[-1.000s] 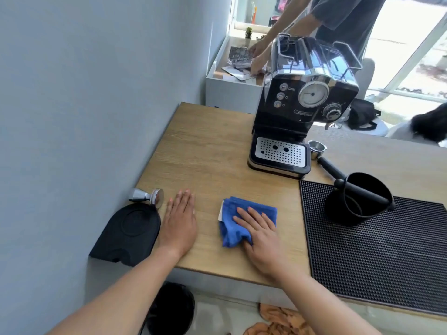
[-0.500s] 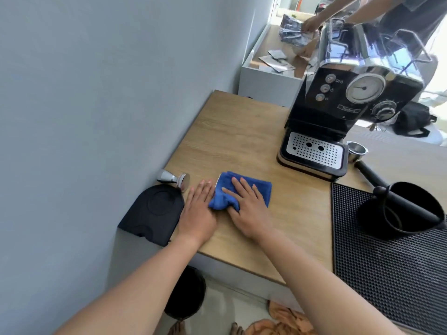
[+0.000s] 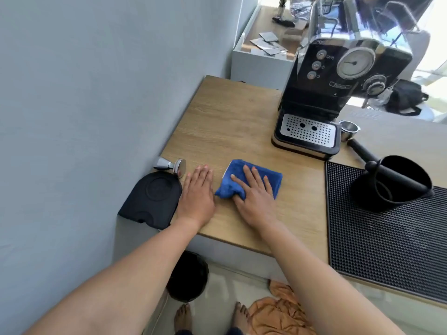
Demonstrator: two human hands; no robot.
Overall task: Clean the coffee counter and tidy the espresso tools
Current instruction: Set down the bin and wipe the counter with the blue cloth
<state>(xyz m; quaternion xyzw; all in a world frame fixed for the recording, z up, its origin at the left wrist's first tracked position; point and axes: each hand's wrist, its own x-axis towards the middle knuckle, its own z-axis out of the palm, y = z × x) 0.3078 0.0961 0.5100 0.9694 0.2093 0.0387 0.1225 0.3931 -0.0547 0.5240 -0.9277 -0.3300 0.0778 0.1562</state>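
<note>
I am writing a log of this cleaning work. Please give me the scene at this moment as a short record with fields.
surface: wooden counter
right hand: flat on the blue cloth, pressing it to the counter
left hand: flat on the bare wood, beside the cloth
tamper: lying on its side near the wall
tamping mat: at the counter's near left corner
espresso machine: at the back, no portafilter in it
portafilter: lying right of the machine
knock box: on the black rubber mat
</note>
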